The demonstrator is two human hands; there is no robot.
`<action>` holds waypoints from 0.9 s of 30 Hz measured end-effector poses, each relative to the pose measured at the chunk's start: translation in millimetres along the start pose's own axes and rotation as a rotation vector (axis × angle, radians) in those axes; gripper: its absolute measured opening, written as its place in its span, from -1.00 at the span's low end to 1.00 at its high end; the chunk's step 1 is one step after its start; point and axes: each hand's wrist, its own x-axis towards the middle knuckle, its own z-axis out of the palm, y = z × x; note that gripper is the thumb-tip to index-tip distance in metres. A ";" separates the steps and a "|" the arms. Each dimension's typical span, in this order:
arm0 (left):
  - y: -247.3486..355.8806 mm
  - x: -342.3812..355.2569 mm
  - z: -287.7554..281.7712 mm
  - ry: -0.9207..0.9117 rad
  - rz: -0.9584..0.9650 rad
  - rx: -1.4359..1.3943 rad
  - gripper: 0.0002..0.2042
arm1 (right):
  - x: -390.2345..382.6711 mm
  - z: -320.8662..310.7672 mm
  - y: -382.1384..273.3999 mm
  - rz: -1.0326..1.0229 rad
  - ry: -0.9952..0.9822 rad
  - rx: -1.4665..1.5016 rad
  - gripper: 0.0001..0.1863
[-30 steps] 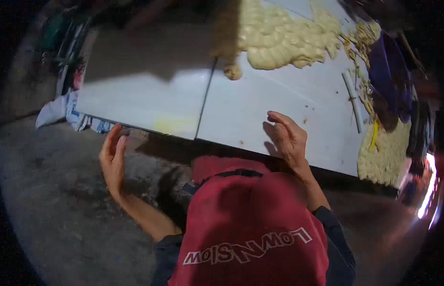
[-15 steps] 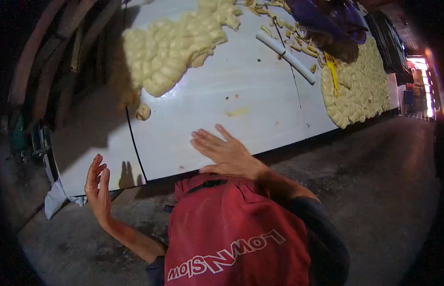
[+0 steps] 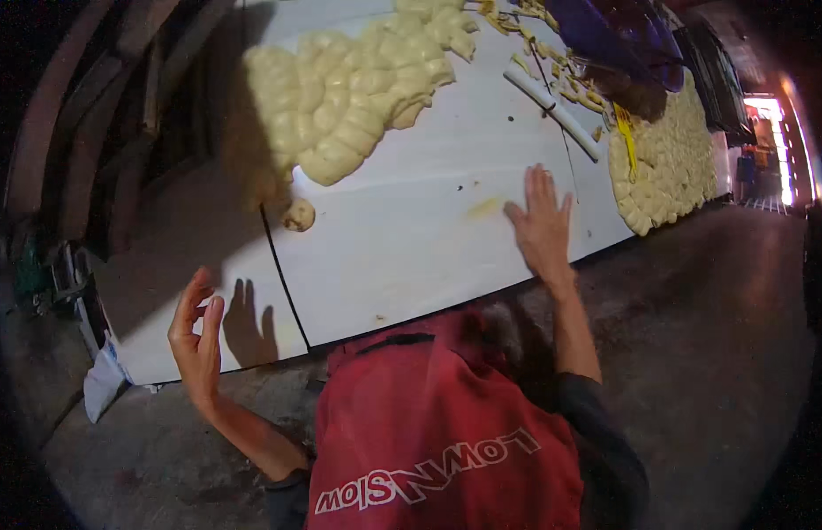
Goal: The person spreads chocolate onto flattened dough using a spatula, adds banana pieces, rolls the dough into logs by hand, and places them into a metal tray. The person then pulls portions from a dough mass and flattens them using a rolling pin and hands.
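My right hand [image 3: 543, 228] is open with its fingers stretched out, lying flat at or just above the white tabletop [image 3: 411, 256], beside a yellowish smear. Nothing is in it. My left hand [image 3: 197, 340] is raised near the table's front edge at the left, its fingers loosely bent and apart, empty, with its shadow on the top. A wide mass of pale yellow dough lumps [image 3: 340, 97] packed together lies at the far left. One small round dough piece [image 3: 299, 215] sits apart near the dark seam.
At the far right are a white rod [image 3: 552, 112], a yellow tool [image 3: 626, 141], scattered dough scraps [image 3: 574, 84], a purple tub [image 3: 610, 40] and a second spread of dough lumps [image 3: 667, 168]. Stacked wooden beams [image 3: 102, 106] stand left. A red apron [image 3: 446, 424] covers my front.
My right hand has swung right and farther from me across the tabletop, its fingers now pointing away. My left hand stays raised, shifted slightly. The view has shifted a little.
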 end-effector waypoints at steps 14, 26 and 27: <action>-15.7 -36.0 -30.3 0.215 -0.074 0.022 -0.56 | -30.6 -10.6 -213.2 -1.105 -0.245 0.313 -0.11; -27.9 -116.2 -5.9 0.453 -0.278 -0.002 -0.59 | -34.7 -12.5 -191.8 -1.071 -0.255 0.203 0.05; -27.4 -122.3 -6.8 0.410 -0.347 -0.051 -0.60 | -23.3 -22.3 -164.5 -0.983 -0.209 0.157 0.03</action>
